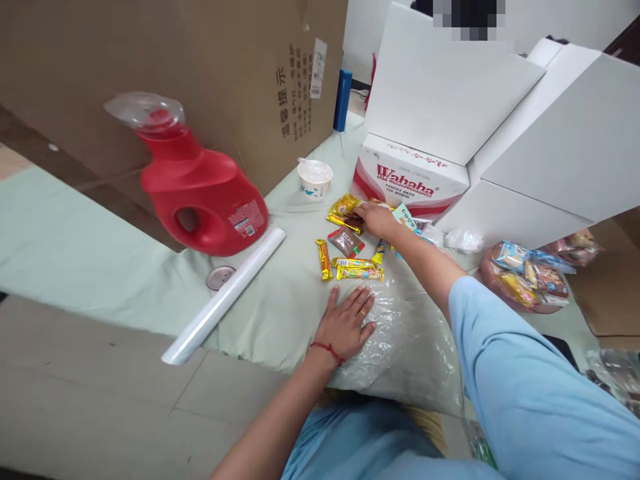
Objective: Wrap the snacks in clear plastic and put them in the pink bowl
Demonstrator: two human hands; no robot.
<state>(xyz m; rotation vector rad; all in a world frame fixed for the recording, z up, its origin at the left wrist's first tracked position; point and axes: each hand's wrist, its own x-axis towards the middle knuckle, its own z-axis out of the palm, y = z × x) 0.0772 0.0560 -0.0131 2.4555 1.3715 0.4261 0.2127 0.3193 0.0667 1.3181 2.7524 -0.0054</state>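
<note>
My left hand [346,323] lies flat with fingers spread on a clear plastic bag [410,333] over the table's pale green cloth. Just beyond its fingertips are yellow snack sticks [360,273] and another upright yellow stick [324,259]. A brown and red snack packet [347,241] sits behind them. My right hand [377,220] reaches into the snack pile, its fingers bent down beside a yellow snack bag [344,207]. Something dark brown shows at those fingertips, but what they grip is largely hidden. Under the right forearm a pale green packet [405,217] is partly covered.
Left of the snacks stand a red jug [205,193], a white roll [225,297] and a round lid [221,277]. A paper bowl [315,179] is farther back. A large carton [200,80] and a Wahaha box [410,177] rise behind; bagged bread [527,277] lies right.
</note>
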